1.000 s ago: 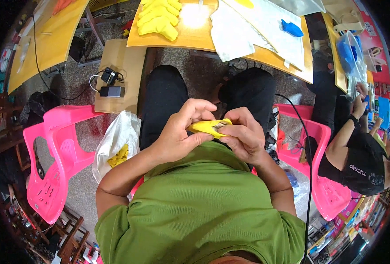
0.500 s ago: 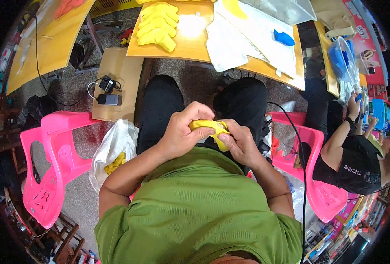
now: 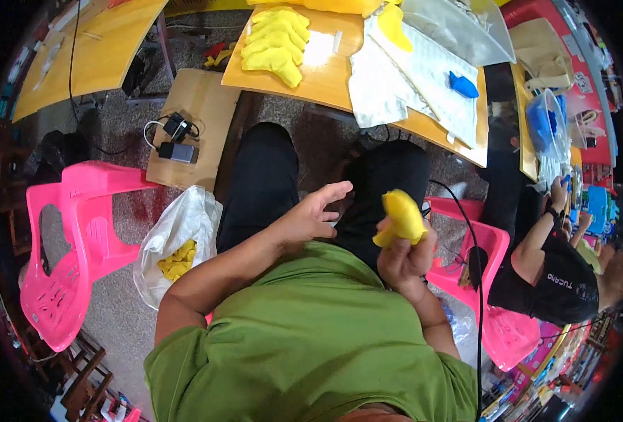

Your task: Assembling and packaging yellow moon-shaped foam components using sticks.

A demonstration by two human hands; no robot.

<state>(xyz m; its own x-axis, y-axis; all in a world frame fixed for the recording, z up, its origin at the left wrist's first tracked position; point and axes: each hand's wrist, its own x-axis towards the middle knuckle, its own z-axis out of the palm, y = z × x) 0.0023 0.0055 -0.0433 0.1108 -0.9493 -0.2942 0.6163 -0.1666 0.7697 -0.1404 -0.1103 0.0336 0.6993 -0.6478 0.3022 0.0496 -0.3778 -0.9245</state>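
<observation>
My right hand [image 3: 408, 261] grips a yellow curved, plump piece that looks like stuffed fabric [image 3: 403, 216], held up over my right thigh. Its lower end is hidden among my fingers. My left hand [image 3: 320, 212] is empty over my lap, fingers spread apart and pointing toward the yellow piece but not touching it. On the table ahead lies a row of several similar yellow pieces [image 3: 272, 63]. To the left of my lap, a white bag [image 3: 155, 247] on the floor holds small yellow pieces [image 3: 178, 261].
The wooden table [image 3: 325, 83] carries a white cloth [image 3: 374, 88], a small blue piece [image 3: 463, 84] and a clear plastic bin [image 3: 459, 32]. Pink chairs [image 3: 90, 243] flank me. A black cable [image 3: 481, 281] hangs at right, near a seated person [image 3: 547, 271]. Cardboard with adapters [image 3: 178, 151] lies left.
Both hands held the yellow piece together over my lap. My left hand has let go and opened; my right hand has moved right with the piece, now turned upright.
</observation>
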